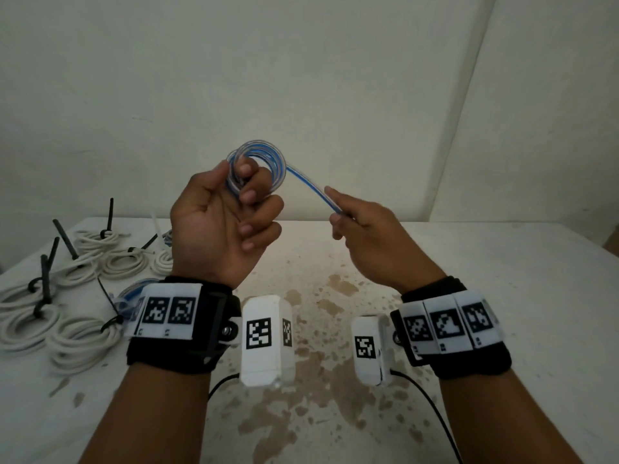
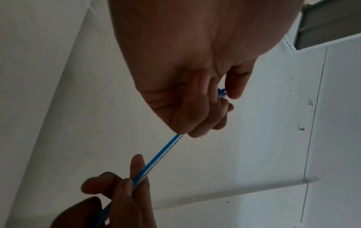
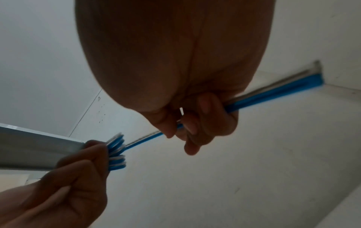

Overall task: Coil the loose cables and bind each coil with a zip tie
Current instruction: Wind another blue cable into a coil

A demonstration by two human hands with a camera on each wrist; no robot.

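A blue-and-white cable coil [image 1: 264,162] is held up above the table. My left hand [image 1: 231,209] grips it, thumb and fingers curled round the loops [image 3: 116,154]. From the coil a straight tail [image 1: 311,189] runs down to the right. My right hand [image 1: 355,222] pinches that tail's end between thumb and fingers, index finger laid along it [image 2: 140,172]. In the right wrist view the tail [image 3: 148,138] passes through the right fingers [image 3: 195,126].
Several white cable coils [image 1: 80,343] bound with black zip ties [image 1: 47,279] lie at the table's left edge. A bound blue-and-white coil [image 1: 130,293] lies behind my left wrist. The stained white table [image 1: 335,413] meets a white wall corner behind.
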